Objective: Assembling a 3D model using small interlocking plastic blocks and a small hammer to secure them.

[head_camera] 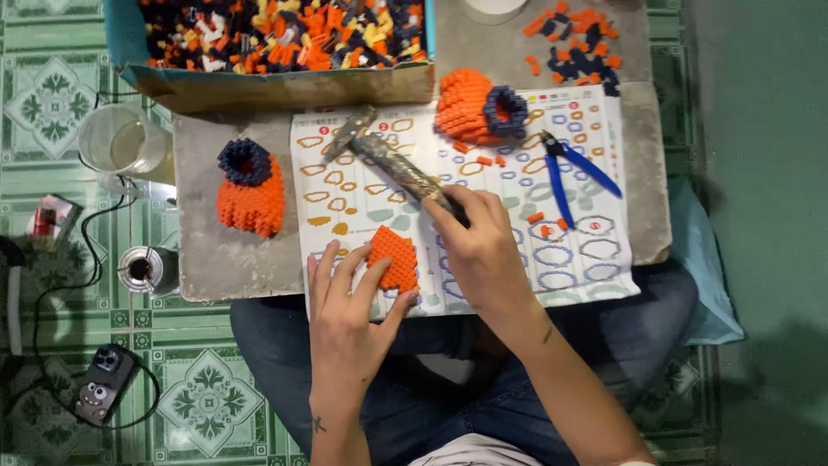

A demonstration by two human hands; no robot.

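Left hand, fingers spread flat, pins an orange panel to the sheet; right hand grips a hammer.

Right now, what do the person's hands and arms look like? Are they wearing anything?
Both hands are bare, no gloves or rings that show. The left hand has a small dark mark, like a tattoo, near the wrist. The right hand has a small dark mark on its forearm. No sleeves cover the forearms.
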